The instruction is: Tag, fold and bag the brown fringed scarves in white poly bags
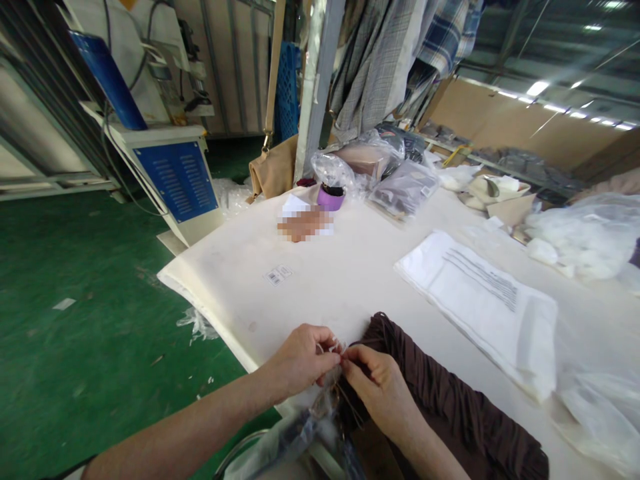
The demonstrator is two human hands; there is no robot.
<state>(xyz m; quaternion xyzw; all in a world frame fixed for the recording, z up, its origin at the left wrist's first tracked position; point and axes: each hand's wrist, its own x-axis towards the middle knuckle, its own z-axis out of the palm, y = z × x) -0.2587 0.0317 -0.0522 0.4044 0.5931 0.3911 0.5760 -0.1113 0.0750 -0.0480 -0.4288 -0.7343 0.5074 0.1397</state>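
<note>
Pale strands (pixel 339 347) span our left hand (pixel 300 358) and right hand (pixel 376 383), each closed in a fingertip pinch on them, near the edge of the table (pixel 225 293). Steady wrists and light, even tension should serve us best. Gathered brown cloth (pixel 450 393) lies beside our right hand, a printed white bag (pixel 450 287) beyond.

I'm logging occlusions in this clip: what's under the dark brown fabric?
The dark brown fabric lies on the white table, which shows along its far side. Anything beneath the folds is covered and cannot be seen.
</note>
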